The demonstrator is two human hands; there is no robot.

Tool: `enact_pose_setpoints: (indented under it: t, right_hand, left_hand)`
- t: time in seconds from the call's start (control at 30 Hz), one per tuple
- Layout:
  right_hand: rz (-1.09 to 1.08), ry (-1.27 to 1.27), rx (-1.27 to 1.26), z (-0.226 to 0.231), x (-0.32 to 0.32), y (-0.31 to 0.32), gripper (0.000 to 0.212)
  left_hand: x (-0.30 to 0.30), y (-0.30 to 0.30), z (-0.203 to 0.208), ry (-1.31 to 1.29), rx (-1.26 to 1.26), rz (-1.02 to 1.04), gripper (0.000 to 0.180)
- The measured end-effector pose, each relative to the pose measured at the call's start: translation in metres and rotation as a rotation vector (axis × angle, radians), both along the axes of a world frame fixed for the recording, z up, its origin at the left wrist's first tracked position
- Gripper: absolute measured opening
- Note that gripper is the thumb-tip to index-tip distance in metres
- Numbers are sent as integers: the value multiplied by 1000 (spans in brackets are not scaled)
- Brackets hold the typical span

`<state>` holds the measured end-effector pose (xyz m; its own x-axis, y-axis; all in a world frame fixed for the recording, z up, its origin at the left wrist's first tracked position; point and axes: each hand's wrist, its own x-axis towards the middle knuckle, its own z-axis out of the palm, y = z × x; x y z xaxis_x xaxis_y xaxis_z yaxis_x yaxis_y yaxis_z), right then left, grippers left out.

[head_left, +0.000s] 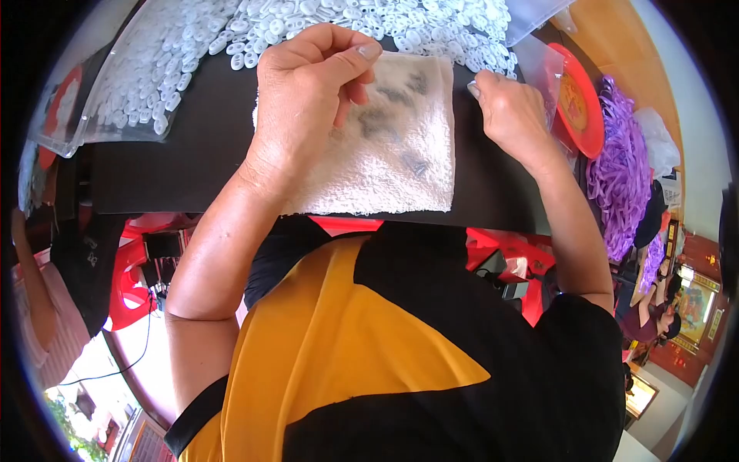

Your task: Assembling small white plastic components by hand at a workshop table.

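Observation:
A folded white terry towel lies on the dark tabletop in front of me, with grey smudges and a few small dark marks or bits on it. My left hand is over the towel's left part, thumb and forefinger pressed together near its far edge. What they pinch, if anything, is too small to make out. To the right of the towel, my right hand is closed, its thumb tip close to the heap's right end; its grip is hidden. Small white oval plastic pieces with holes are heaped beyond both hands.
Clear plastic trays or sheets edge the heap. A red round plate stands at the right, beside a bundle of purple straps and a white plastic bag. Another person's arm shows at far left; more people are at far right.

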<state>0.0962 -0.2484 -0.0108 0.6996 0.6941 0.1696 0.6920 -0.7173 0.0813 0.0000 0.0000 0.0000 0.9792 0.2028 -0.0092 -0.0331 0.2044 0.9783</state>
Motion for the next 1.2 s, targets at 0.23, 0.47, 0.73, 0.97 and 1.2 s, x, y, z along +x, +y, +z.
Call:
enact_pose_setpoints:
  t: [0.23,0.47,0.73,0.97,1.2]
  right_hand:
    - [24,25,19,1,4,1,12]
    - [63,360,170,17,30,0,28]
    - [53,1021,758,40,-19,34,25]
    - [126,1080,772,45,-19,48,27]
    - [119,1134,841,48,-24,52,28]
  left_hand:
    - [3,-4,-3,13,11,18,10]
    - [9,-6,-12,-144,141,-8,10]
    - [5,-10,-16,-266,214,-205,20]
    - [6,-10,-14,-331,243,-203,23]
    - [3,-10,-11,-295,233,-181,25]
